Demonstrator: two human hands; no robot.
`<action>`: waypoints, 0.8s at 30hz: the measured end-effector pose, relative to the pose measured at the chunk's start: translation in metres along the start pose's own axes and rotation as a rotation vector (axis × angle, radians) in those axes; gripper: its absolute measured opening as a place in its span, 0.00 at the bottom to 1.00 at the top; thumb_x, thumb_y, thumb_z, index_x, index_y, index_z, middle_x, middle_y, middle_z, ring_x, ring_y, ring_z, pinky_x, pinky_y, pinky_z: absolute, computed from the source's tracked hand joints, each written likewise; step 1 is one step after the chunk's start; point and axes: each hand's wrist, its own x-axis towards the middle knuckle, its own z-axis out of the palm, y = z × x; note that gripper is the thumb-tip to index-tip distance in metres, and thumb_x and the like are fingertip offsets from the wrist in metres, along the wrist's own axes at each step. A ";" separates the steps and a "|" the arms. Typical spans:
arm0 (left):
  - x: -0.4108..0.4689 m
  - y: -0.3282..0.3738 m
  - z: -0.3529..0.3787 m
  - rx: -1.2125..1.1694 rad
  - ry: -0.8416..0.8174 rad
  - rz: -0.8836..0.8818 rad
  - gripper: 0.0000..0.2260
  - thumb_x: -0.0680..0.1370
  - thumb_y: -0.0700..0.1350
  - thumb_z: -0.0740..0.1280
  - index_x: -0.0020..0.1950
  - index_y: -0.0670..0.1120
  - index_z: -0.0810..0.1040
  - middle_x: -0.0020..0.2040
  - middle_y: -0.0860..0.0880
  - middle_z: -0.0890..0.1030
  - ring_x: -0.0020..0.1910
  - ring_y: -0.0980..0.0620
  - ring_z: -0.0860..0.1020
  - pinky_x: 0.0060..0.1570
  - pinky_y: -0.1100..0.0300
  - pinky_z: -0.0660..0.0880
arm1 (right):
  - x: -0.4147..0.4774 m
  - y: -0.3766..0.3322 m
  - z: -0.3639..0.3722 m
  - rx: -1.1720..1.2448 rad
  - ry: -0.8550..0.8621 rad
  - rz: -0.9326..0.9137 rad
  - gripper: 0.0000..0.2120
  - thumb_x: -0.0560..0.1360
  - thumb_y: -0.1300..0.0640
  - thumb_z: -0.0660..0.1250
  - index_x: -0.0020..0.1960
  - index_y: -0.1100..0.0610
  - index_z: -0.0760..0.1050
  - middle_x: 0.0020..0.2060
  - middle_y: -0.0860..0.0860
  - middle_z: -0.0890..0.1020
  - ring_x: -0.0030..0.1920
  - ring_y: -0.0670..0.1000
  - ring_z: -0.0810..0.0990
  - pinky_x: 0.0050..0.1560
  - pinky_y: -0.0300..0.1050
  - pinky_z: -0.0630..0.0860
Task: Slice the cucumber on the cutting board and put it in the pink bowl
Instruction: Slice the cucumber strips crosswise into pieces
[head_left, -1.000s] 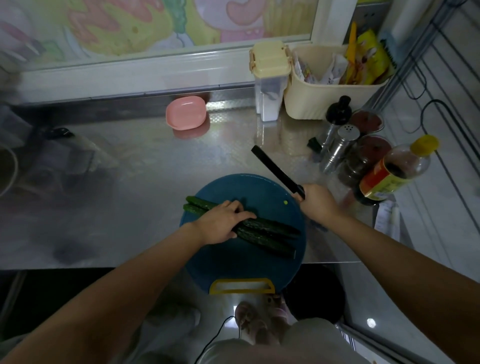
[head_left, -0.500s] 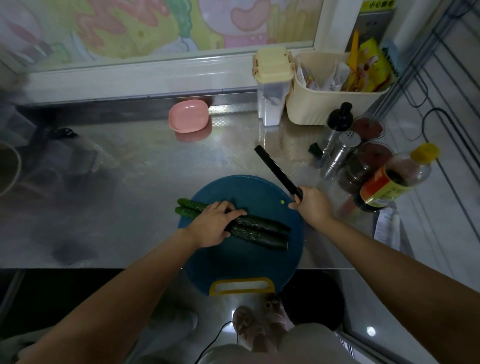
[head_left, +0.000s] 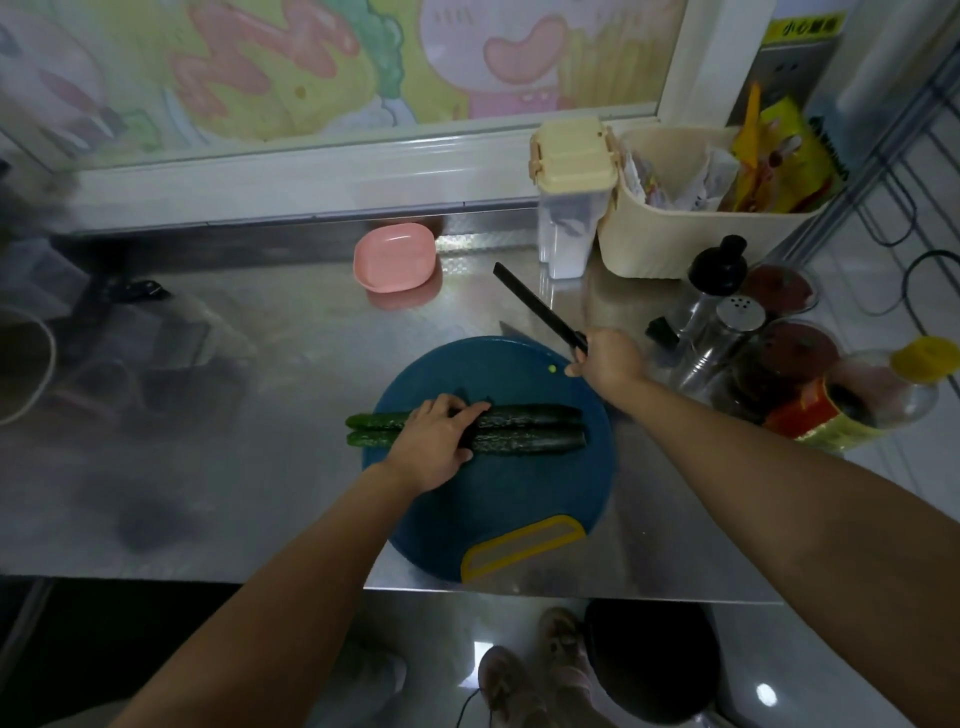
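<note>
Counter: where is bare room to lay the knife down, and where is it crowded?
Bare steel counter lies left of the board, and between the board and the pink bowl. The board's near half, from cucumber to yellow handle, is free too. Right of the board it is crowded: bottles stand close, with a basket behind.

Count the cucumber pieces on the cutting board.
2. The far piece and the near piece lie side by side; the left hand covers their middles, possibly hiding a cut.
</note>
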 end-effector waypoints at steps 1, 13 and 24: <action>0.004 -0.001 -0.001 -0.002 0.006 -0.010 0.31 0.77 0.50 0.65 0.76 0.55 0.55 0.68 0.46 0.64 0.65 0.44 0.63 0.68 0.52 0.59 | 0.007 -0.002 -0.001 -0.005 0.003 -0.002 0.09 0.70 0.58 0.74 0.45 0.61 0.77 0.42 0.56 0.81 0.44 0.55 0.80 0.44 0.47 0.77; 0.032 0.042 -0.008 -0.086 0.227 0.123 0.27 0.76 0.46 0.67 0.73 0.46 0.64 0.68 0.44 0.67 0.65 0.43 0.64 0.66 0.52 0.63 | -0.065 0.006 -0.020 0.179 0.131 0.095 0.07 0.73 0.58 0.69 0.40 0.60 0.73 0.36 0.52 0.77 0.39 0.53 0.78 0.35 0.41 0.69; 0.046 0.075 0.005 0.060 0.133 0.132 0.23 0.81 0.46 0.57 0.75 0.55 0.56 0.59 0.43 0.68 0.56 0.43 0.67 0.54 0.51 0.67 | -0.127 0.030 0.008 0.336 0.021 0.236 0.27 0.81 0.46 0.52 0.30 0.60 0.68 0.26 0.52 0.72 0.29 0.50 0.72 0.29 0.40 0.65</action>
